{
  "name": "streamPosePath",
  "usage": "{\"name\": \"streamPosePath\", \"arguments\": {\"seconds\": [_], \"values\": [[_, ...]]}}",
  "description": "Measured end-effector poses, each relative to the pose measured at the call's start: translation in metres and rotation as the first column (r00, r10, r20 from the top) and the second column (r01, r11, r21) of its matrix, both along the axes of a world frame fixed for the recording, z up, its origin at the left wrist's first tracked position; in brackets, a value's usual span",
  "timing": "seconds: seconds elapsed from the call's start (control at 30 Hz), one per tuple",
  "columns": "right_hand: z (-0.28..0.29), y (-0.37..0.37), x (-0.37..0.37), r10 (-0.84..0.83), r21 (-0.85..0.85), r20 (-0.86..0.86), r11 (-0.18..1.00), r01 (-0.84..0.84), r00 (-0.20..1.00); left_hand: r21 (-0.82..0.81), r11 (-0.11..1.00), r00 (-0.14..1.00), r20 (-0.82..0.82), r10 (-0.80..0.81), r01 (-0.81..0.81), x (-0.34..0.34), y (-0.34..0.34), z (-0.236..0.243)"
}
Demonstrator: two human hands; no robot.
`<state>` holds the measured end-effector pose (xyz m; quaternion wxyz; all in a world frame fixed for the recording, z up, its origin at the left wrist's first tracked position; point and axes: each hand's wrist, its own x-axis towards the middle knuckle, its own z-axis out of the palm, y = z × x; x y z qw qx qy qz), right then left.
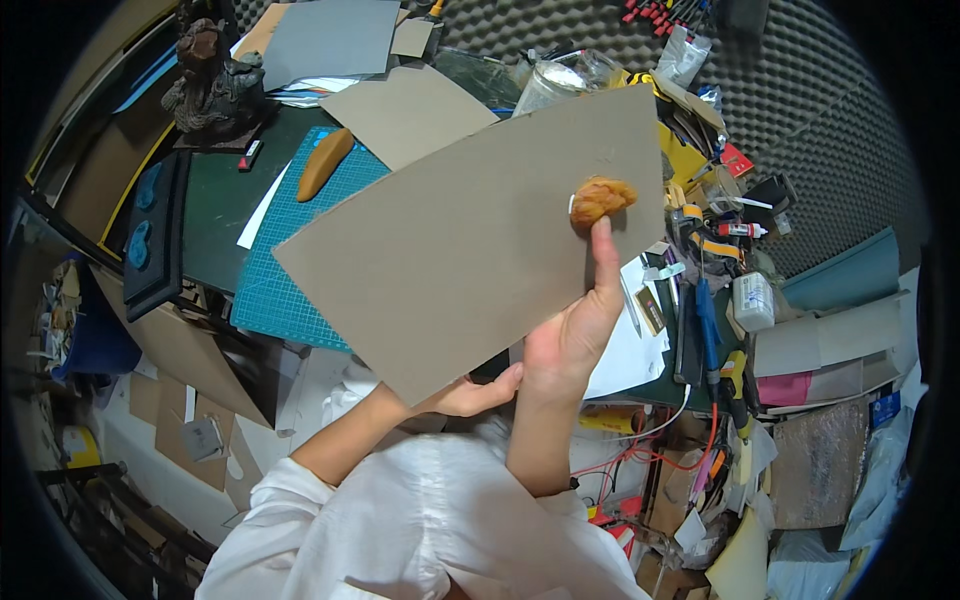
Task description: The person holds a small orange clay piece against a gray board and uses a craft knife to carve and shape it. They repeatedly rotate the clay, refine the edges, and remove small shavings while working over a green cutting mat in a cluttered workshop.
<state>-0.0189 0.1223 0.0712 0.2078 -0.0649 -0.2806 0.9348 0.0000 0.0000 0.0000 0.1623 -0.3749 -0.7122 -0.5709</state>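
A large grey-brown board, like stiff cardboard, is held up at a slant above the worktable. My right hand grips its lower right edge, thumb stretched over the face and the other fingers hidden behind. The thumb tip touches a small ridged, amber-orange lump on the board near its right end. A bit of white shows at the lump's left side. Below the board's lower corner is my left hand, its fingers partly hidden by the board, which it supports from beneath.
A teal cutting mat bears a smooth orange-brown curved piece. At the far left stands a dark carved figure. Tools, a white bottle and papers crowd the right side. A red cable hangs below the table edge.
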Motion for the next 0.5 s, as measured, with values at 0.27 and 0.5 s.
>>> {"name": "streamPosePath", "arguments": {"seconds": [0.27, 0.5], "values": [[0.005, -0.005, 0.006, 0.119, 0.078, 0.203, 0.987, -0.137, 0.972, 0.139, 0.99, 0.96, 0.28, -0.017, -0.024, 0.002, 0.028, 0.01], [-0.017, -0.03, -0.008, -0.032, 0.161, 0.195, 0.987, 0.0, 0.98, 0.481, 0.857, 0.801, 0.579, -0.152, -0.185, -0.005, 0.036, 0.005]]}}
